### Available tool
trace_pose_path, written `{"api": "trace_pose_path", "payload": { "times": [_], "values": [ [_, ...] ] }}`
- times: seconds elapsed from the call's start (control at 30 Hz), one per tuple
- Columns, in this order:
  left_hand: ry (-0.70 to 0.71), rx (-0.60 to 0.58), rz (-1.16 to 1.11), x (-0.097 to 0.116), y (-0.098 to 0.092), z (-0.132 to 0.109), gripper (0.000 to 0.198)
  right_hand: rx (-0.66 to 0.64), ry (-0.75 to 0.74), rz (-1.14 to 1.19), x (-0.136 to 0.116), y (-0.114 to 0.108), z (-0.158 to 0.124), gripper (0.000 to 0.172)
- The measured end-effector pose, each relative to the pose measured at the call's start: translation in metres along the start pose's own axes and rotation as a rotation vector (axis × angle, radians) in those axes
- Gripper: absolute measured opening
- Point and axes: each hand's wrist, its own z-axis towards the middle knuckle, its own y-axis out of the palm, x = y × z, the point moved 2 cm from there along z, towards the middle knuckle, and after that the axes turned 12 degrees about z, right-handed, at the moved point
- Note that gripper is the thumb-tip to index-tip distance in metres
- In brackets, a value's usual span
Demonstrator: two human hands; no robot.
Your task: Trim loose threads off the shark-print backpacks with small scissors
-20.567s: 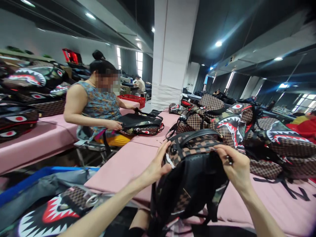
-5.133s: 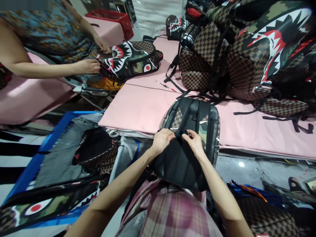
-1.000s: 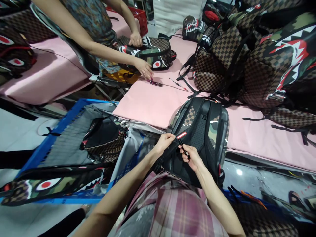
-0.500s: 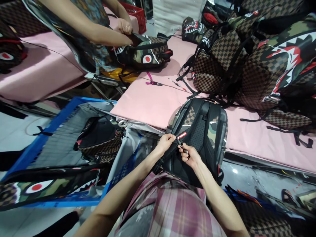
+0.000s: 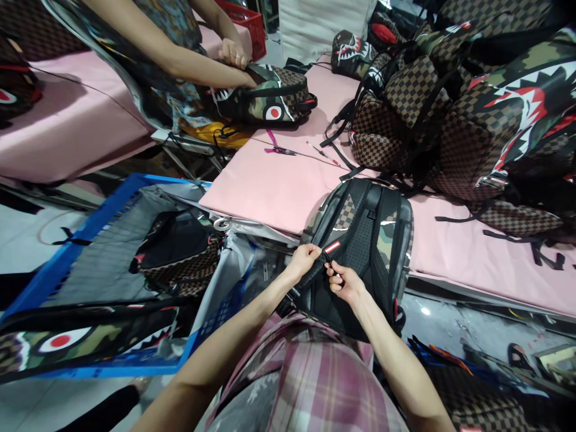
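A black padded backpack (image 5: 360, 258) with checkered and camouflage panels leans back-side up against the table edge, close to my body. My left hand (image 5: 305, 259) is closed in a pinch on the edge of its shoulder strap (image 5: 310, 275), beside a red-and-white label (image 5: 332, 247). My right hand (image 5: 345, 282) is closed around small dark snips (image 5: 332, 267). Their tip points at the strap just below the label, next to my left fingertips. The fingers hide most of the snips, and whether the blades touch a thread is too small to see.
Several checkered and camouflage backpacks (image 5: 481, 126) are piled at the right of the pink table (image 5: 256, 180). A pen (image 5: 330, 158) and a zipper piece (image 5: 279, 150) lie beyond my backpack. At left stands a blue crate (image 5: 85, 234) holding bags. A co-worker's hands (image 5: 236, 57) handle another backpack (image 5: 270, 99).
My hands stay at the strap, with the snips turned slightly in my right hand. The co-worker's arm has shifted right across the other backpack. The view has moved slightly.
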Motion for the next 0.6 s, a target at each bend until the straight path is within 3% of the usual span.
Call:
{"api": "trace_pose_path", "payload": {
  "times": [0.1,0.2,0.3,0.37,0.43,0.5,0.6],
  "values": [
    [-0.009,-0.01,-0.032,0.002,0.001,0.0,0.026,-0.012,-0.016,-0.012,0.0,-0.001,0.003,0.011],
    [-0.019,-0.019,-0.07,0.0,-0.015,-0.006,0.031,-0.051,-0.057,-0.03,0.0,-0.004,-0.002,0.011],
    [-0.021,0.038,-0.09,-0.019,-0.058,-0.02,0.036,-0.113,-0.104,-0.046,0.0,-0.012,-0.013,0.017],
    [-0.045,0.142,-0.015,-0.042,-0.096,-0.035,0.038,-0.153,-0.141,-0.067,-0.001,-0.02,-0.02,0.024],
    [-0.134,0.25,0.261,-0.07,-0.13,-0.053,0.042,-0.177,-0.189,-0.109,-0.002,-0.028,-0.024,0.03],
    [-0.18,0.362,0.693,-0.092,-0.154,-0.07,0.039,-0.181,-0.237,-0.166,-0.002,-0.032,-0.025,0.031],
    [-0.126,0.427,1.18,-0.11,-0.163,-0.085,0.029,-0.173,-0.284,-0.235,0.0,-0.032,-0.024,0.03]
  ]
}}
